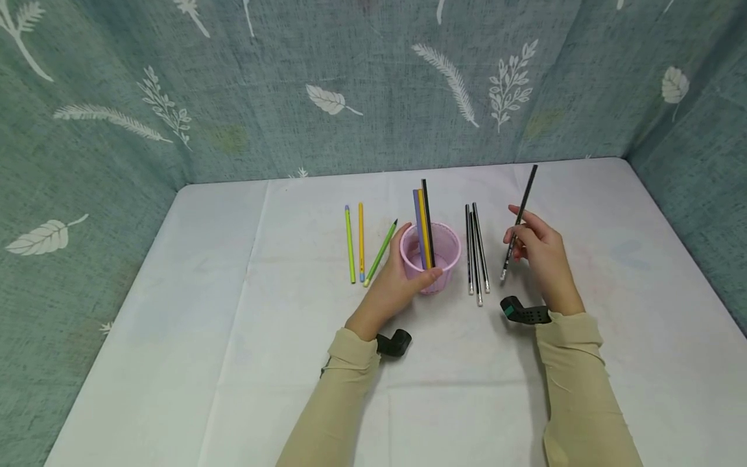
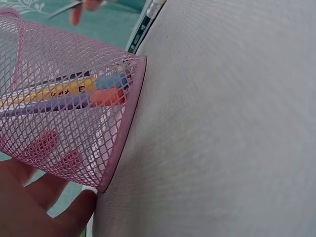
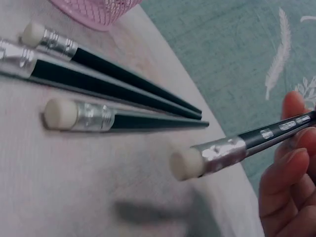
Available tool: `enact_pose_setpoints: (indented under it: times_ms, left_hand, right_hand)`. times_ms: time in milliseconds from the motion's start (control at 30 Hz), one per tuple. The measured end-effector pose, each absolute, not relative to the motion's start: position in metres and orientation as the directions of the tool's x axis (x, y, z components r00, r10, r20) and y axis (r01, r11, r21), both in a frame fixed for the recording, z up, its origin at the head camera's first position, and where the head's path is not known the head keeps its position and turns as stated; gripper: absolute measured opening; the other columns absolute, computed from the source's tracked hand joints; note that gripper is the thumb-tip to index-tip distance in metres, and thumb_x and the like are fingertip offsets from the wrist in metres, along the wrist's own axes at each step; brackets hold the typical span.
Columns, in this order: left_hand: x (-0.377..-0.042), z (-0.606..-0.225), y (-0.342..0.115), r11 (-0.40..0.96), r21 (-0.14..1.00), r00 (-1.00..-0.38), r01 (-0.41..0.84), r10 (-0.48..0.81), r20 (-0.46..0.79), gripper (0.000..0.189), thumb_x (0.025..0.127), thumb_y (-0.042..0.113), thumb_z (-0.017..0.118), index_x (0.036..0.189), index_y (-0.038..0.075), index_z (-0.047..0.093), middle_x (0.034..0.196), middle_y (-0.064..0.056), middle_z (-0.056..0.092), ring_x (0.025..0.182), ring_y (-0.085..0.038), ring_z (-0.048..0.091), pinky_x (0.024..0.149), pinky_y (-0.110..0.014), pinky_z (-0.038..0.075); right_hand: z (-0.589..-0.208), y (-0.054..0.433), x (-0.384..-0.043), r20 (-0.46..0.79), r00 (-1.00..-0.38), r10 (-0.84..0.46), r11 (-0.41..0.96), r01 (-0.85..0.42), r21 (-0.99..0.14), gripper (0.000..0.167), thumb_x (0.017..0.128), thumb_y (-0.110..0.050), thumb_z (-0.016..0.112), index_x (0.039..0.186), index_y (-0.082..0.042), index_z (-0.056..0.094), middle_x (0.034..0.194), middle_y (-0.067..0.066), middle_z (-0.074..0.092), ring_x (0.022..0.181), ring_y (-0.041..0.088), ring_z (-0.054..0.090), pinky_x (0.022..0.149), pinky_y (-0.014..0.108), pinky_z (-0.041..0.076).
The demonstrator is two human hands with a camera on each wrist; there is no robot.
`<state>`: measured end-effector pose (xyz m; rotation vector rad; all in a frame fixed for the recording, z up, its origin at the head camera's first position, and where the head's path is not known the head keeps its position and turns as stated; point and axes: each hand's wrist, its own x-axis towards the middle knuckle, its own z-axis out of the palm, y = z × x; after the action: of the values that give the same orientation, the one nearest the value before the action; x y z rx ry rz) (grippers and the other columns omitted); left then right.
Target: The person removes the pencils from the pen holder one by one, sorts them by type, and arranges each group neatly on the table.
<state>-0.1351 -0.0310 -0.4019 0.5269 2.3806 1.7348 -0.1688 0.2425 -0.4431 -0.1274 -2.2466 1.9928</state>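
My left hand (image 1: 392, 285) grips a pink mesh pencil cup (image 1: 446, 250) from its left side, thumb over the near rim. Upright inside the cup lean a purple pencil (image 1: 417, 211), a yellow pencil (image 1: 428, 240) and a black pencil (image 1: 426, 201); the left wrist view shows their lower ends through the mesh (image 2: 64, 158). To the right, my right hand (image 1: 545, 256) pinches another black pencil (image 1: 527, 191) above the table, its white eraser (image 3: 186, 164) pointing down. Three black pencils (image 3: 118, 89) with white erasers lie between the cup and my right hand.
Left of the cup lie a light green pencil (image 1: 350, 246), a yellow pencil (image 1: 361, 237) and a darker green pencil (image 1: 383, 250), the last close to my left hand. A white cloth covers the table (image 1: 280, 324). Behind it hangs a leaf-patterned green curtain (image 1: 373, 143).
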Motion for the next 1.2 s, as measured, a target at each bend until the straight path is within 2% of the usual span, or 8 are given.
enact_pose_setpoints:
  times_ms: [100,200,367,533,667,767,1000,1200]
  left_hand:
    - [-0.129,-0.389,-0.031,0.228,0.954,-0.916,0.194,0.390,0.093,0.079,0.080,0.034,0.065,0.139,0.022,0.015,0.129,-0.005,0.040,0.119,-0.020,0.038,0.098,-0.043,0.030]
    - [-0.130,-0.391,-0.032,0.199,0.954,-0.909,0.223,0.395,0.130,0.077,0.080,0.030,0.066,0.139,0.017,0.018,0.125,-0.008,0.044,0.116,-0.021,0.041,0.096,-0.046,0.032]
    - [-0.140,-0.407,-0.032,0.252,0.915,-0.907,0.316,0.363,0.213,0.077,0.076,0.045,0.066,0.137,0.020,0.026,0.117,-0.002,0.051,0.110,-0.015,0.047,0.091,-0.041,0.038]
    - [-0.145,-0.420,-0.034,0.426,0.842,-0.925,0.332,0.320,0.203,0.086,0.069,0.069,0.055,0.137,0.028,0.023,0.118,0.009,0.051,0.111,-0.006,0.044,0.100,-0.040,0.022]
    - [-0.145,-0.422,-0.035,0.474,0.820,-0.933,0.320,0.309,0.185,0.088,0.067,0.072,0.052,0.138,0.030,0.021,0.119,0.010,0.049,0.115,-0.008,0.040,0.102,-0.047,0.007]
    - [-0.146,-0.422,-0.036,0.498,0.807,-0.937,0.317,0.296,0.186,0.089,0.066,0.074,0.051,0.138,0.031,0.021,0.118,0.012,0.050,0.119,-0.010,0.034,0.102,-0.052,0.002]
    - [-0.147,-0.420,-0.036,0.505,0.805,-0.940,0.311,0.291,0.180,0.090,0.065,0.076,0.050,0.138,0.032,0.022,0.120,0.012,0.048,0.124,-0.010,0.027,0.101,-0.054,-0.001]
    - [-0.147,-0.421,-0.037,0.501,0.814,-0.941,0.294,0.302,0.154,0.088,0.066,0.074,0.052,0.138,0.034,0.021,0.121,0.012,0.047,0.123,-0.011,0.027,0.102,-0.052,-0.001]
  right_hand:
    - [-0.428,0.236,-0.160,-0.039,-0.993,0.111,0.205,0.061,-0.977,0.040,0.093,-0.029,0.043,0.132,-0.019,0.044,0.084,0.012,0.055,0.059,0.018,0.043,0.052,0.029,0.041]
    - [-0.416,0.230,-0.154,-0.105,-0.991,0.079,0.240,0.121,-0.963,0.039,0.094,-0.021,0.041,0.132,-0.016,0.042,0.081,0.009,0.055,0.056,0.014,0.043,0.051,0.028,0.040]
    - [-0.414,0.229,-0.154,-0.142,-0.988,0.060,0.271,0.153,-0.950,0.038,0.094,-0.018,0.039,0.132,-0.015,0.042,0.079,0.006,0.054,0.054,0.011,0.042,0.050,0.026,0.039]
    - [-0.416,0.230,-0.155,-0.168,-0.985,0.032,0.299,0.170,-0.939,0.041,0.094,-0.017,0.040,0.134,-0.012,0.040,0.077,0.007,0.054,0.053,0.010,0.042,0.048,0.025,0.039]
    - [-0.417,0.231,-0.155,-0.196,-0.980,0.020,0.328,0.192,-0.925,0.043,0.091,-0.014,0.041,0.135,-0.012,0.040,0.078,0.008,0.054,0.054,0.010,0.042,0.047,0.025,0.038]
    - [-0.417,0.230,-0.156,-0.201,-0.979,0.025,0.366,0.196,-0.910,0.046,0.089,-0.013,0.042,0.135,-0.013,0.039,0.082,0.011,0.056,0.056,0.012,0.043,0.048,0.025,0.038]
    - [-0.419,0.228,-0.157,-0.167,-0.986,0.004,0.596,0.137,-0.791,0.056,0.088,-0.022,0.051,0.138,-0.007,0.032,0.105,0.013,0.054,0.078,0.020,0.050,0.058,0.024,0.043]
    - [-0.422,0.226,-0.158,-0.106,-0.994,0.001,0.699,0.077,-0.711,0.055,0.084,-0.016,0.054,0.135,-0.005,0.037,0.107,0.013,0.054,0.076,0.021,0.052,0.061,0.029,0.043]
